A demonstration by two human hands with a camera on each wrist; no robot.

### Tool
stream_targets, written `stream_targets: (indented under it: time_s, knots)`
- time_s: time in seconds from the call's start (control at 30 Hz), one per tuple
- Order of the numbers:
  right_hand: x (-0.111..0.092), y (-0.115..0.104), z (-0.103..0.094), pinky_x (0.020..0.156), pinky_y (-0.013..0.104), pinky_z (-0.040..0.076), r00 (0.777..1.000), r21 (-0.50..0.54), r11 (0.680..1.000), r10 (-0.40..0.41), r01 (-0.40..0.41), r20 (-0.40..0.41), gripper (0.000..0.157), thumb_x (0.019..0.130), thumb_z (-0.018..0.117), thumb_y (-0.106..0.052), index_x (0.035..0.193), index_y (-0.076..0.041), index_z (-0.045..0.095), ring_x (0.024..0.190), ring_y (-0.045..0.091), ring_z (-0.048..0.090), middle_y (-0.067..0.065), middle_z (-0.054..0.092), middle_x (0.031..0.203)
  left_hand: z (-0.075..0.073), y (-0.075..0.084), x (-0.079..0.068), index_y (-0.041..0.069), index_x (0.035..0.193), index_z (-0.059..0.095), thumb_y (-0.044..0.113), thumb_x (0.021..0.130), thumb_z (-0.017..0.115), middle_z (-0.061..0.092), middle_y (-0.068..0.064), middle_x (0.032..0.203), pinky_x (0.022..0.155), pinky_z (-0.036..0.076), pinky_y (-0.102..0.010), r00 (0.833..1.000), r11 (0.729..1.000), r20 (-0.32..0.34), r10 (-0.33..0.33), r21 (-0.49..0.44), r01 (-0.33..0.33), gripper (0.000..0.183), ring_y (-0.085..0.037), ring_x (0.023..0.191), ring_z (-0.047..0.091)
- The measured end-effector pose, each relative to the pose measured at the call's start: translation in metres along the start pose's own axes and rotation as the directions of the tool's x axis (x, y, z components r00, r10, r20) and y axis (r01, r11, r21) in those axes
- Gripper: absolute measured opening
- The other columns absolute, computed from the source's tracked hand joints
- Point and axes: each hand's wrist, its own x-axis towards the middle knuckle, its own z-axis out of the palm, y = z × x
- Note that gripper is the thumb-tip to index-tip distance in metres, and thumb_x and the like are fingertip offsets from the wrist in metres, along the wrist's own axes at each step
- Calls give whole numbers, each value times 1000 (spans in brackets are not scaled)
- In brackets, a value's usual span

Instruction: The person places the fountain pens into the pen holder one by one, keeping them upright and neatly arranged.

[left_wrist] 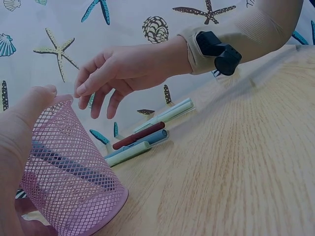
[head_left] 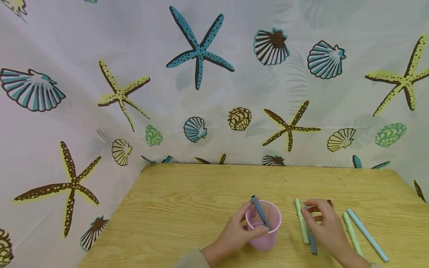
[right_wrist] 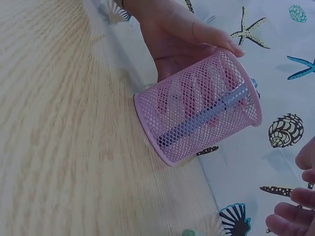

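Observation:
My left hand point(head_left: 232, 233) grips a pink mesh pen cup point(head_left: 263, 243), the thumb at its near rim and the fingers around the far side. One blue-grey pen point(head_left: 260, 211) leans inside the cup, its top end above the rim; the mesh shows it slanting down in the right wrist view. My right hand point(head_left: 326, 227) hovers over the pens to the right of the cup, fingers loosely bent and holding nothing in the left wrist view. Beneath or beside it lie a light green pen point(head_left: 302, 222), a blue pen point(head_left: 313, 243) and a dark red pen point(left_wrist: 139, 135), partly hidden in the head view.
Right of my right hand lie another light green pen point(head_left: 352, 232) and a light blue pen point(head_left: 368, 236). The wood-grain table point(head_left: 167, 208) ends at the back against a white cloth point(head_left: 214, 145) printed with starfish and shells, which also hangs along the left side.

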Motion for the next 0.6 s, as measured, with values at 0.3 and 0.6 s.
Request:
stream_targets:
  time_s: [0.3,0.6]
  knots:
    - [1,10,-17,61,21,49,996,-52,995,88,-89,-12,18,91,61,-13,108,-6,58,80,2,55,5,61,99,0,-2,0,36,139,38,30,82,73,49,-3,131,82,49,-31,1000,1000,2,3,-2,-3,67,-26,116,48]
    - [3,22,-32,59,14,47,991,-92,990,99,-108,-95,19,90,62,-12,107,-5,59,78,-5,53,8,61,95,0,-1,1,36,140,37,29,82,73,47,-3,133,83,49,-33,1000,1000,7,-1,-15,1,68,-26,118,47]
